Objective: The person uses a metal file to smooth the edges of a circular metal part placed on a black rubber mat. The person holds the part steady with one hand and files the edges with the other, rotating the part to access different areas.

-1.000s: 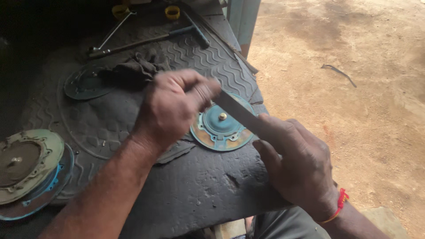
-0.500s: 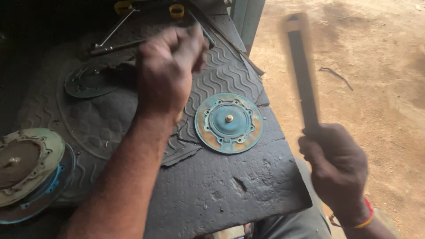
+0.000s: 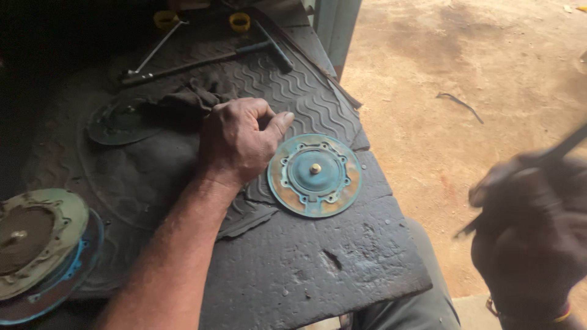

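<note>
On the dark rubber mat (image 3: 293, 269), we see one hand resting and one hand gripping a tool.

From the head camera, we see the left hand (image 3: 235, 143) curled loosely with nothing in it, its thumb just beside the round blue-green metal disc (image 3: 314, 175). The disc lies flat near the mat's right edge. Off to the right, the blurry right hand (image 3: 529, 235) is closed around a thin dark tool (image 3: 559, 150). Near the left edge sits another round part (image 3: 33, 241).

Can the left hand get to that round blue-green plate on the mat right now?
Probably yes. The left hand rests on the black rubber mat right beside the round plate, thumb pointing toward its rim, with nothing lying between them. The right hand is off to the side, blurred.
</note>
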